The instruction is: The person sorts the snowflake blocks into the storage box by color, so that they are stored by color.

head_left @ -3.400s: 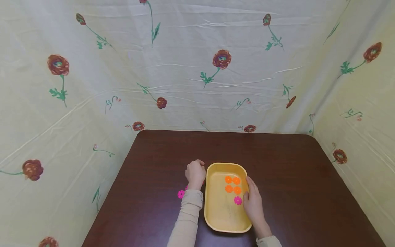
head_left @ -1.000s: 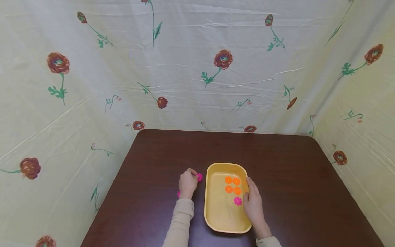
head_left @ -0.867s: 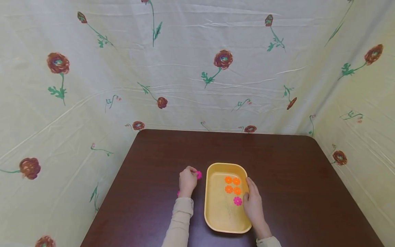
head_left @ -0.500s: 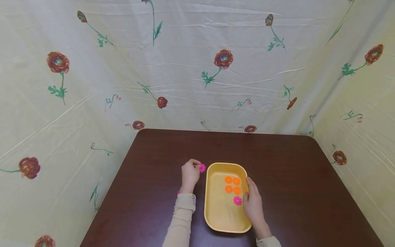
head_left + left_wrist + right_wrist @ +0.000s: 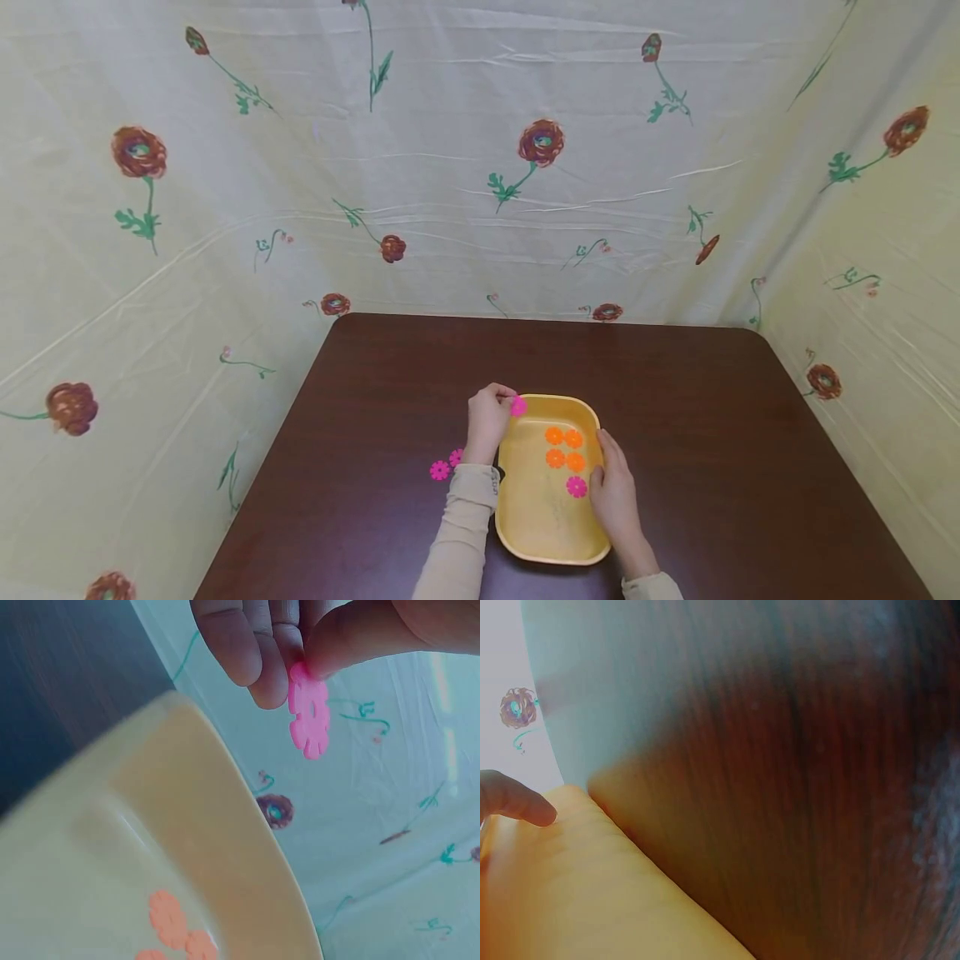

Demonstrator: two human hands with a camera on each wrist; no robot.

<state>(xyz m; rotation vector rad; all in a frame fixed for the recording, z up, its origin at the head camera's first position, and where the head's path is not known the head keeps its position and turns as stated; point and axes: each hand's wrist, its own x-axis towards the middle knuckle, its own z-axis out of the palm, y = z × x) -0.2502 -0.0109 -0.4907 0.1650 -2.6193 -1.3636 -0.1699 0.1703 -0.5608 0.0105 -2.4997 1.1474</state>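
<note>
**Left hand holds a pink flower disc over the corner of a yellow tray**

A person sits at a dark brown surface (image 5: 675, 400), seen from above. Pale fabric printed with red flowers (image 5: 540, 143) hangs behind and to both sides.

A yellow tray (image 5: 536, 517) with rounded corners lies on the surface close to the person. Inside it, toward its far right part, four orange flower discs (image 5: 565, 447) lie flat in a tight two-by-two block. One pink flower disc in the tray (image 5: 577, 487) lies just nearer than them, beside the right wall.

The left hand (image 5: 488, 419) is raised at the tray's far left corner. Its thumb and fingers (image 5: 259, 656) are pressed together, pinching a pink flower disc (image 5: 308, 710) by its edge. The disc hangs on edge below the fingertips, above the tray's rim and touching nothing else. In the head view this same disc (image 5: 518, 407) shows just over the tray's far left corner.

The right hand (image 5: 615, 492) rests along the tray's right wall, fingers fairly straight and together, pointing away from the person, the thumb lying on the rim. It pinches nothing.

Two more pink discs on the surface (image 5: 447, 465) lie flat left of the tray, just beside the left forearm's beige sleeve (image 5: 457, 542).
</note>
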